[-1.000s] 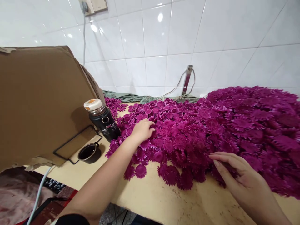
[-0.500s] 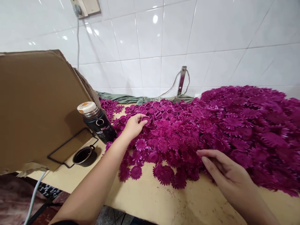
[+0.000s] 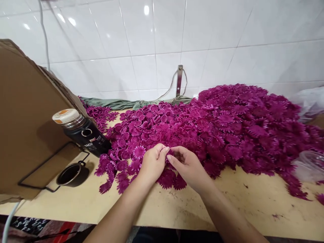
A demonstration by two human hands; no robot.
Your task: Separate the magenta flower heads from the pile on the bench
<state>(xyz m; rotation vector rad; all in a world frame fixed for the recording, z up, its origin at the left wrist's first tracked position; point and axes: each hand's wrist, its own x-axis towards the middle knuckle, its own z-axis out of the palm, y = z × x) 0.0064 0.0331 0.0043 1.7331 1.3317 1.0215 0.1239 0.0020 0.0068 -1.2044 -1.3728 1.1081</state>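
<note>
A wide heap of magenta flower pieces (image 3: 227, 125) covers the middle and right of the table. In front of it my left hand (image 3: 155, 162) and my right hand (image 3: 186, 163) meet, fingertips close together. Between them shows a magenta flower (image 3: 170, 155), pinched by my left thumb and fingers. The right thumb and fingers are also drawn together at this flower; whether they grip it or a separate small piece is hidden.
At the left stand a cardboard sheet (image 3: 30, 118), a dark flask (image 3: 83, 131) and a black cup in a wire holder (image 3: 73, 173). A clear plastic container (image 3: 310, 165) sits at the right. Behind are green cloth (image 3: 113, 103) and a tiled wall.
My left hand has come from the heap towards the front with a flower, and my right hand has moved left to meet it. The view has shifted to the right.
</note>
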